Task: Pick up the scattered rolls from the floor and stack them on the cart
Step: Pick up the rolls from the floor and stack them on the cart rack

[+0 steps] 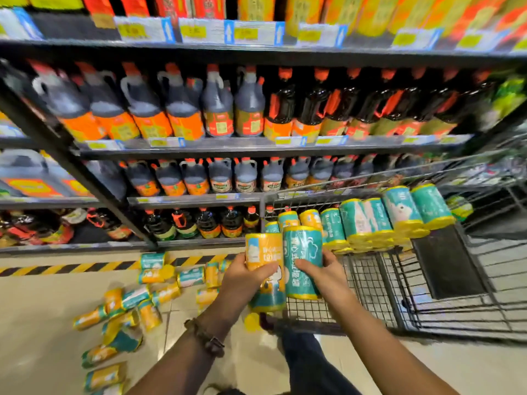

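Head view: the left hand (245, 280) curls round an orange roll (263, 252) and the right hand (325, 276) round a teal roll (302, 252). The two touch side by side, long axes near upright, above the cart (370, 283) edge. Scattered rolls (137, 300) lie on the floor (42, 309) at mixed angles.

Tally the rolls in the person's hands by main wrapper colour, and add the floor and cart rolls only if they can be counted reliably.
Orange-yellow roll, in the left hand: 1
Teal roll, in the right hand: 1
Total held: 2
Floor rolls and cart rolls: many, but too blurred and overlapping for an exact count.
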Demonstrator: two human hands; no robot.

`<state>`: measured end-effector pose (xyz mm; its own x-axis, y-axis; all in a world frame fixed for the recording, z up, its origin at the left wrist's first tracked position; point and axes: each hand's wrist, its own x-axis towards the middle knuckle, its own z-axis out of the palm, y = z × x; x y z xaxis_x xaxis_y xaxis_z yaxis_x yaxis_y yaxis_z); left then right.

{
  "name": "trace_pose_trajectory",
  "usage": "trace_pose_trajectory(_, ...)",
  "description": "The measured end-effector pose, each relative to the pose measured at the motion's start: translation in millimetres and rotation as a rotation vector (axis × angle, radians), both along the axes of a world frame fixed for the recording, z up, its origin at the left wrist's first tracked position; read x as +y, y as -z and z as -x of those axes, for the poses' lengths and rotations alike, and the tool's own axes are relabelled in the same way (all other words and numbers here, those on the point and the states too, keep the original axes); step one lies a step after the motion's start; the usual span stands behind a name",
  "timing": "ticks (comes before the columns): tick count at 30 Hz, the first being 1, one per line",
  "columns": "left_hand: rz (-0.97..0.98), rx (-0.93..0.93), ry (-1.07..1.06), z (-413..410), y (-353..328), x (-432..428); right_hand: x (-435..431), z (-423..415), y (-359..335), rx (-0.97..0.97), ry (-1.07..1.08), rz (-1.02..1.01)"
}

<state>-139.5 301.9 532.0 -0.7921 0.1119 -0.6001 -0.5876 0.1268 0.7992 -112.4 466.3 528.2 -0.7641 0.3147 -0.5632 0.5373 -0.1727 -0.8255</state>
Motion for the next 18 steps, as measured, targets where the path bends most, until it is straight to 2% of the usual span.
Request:
trace_pose_trajectory(5,0.112,-0.009,0.044,43.9,35.2,92.6,91.9,31.1,32.3,-0.079,0.003,-0.053)
trace_pose_trajectory(9,0.204,-0.048,0.047,89.1,69.0,152.4,144.9,68.9,57.9,-0.110,-0.091,-0.221)
trace_pose_trajectory(12,0.369,-0.052,0.027,123.1,92.8,181.7,167.8,105.9,81.2,-0.172,-0.172,-0.417)
trace_pose_trajectory(15,0.401,-0.038,0.046,143.6,116.9,198.9,179.0,138.6,114.6,-0.273,-0.256,-0.565)
trace_pose_trajectory(18,0.445,-0.035,0.115,158.5,138.5,214.6,183.3,158.5,136.7,-0.313,-0.246,-0.661)
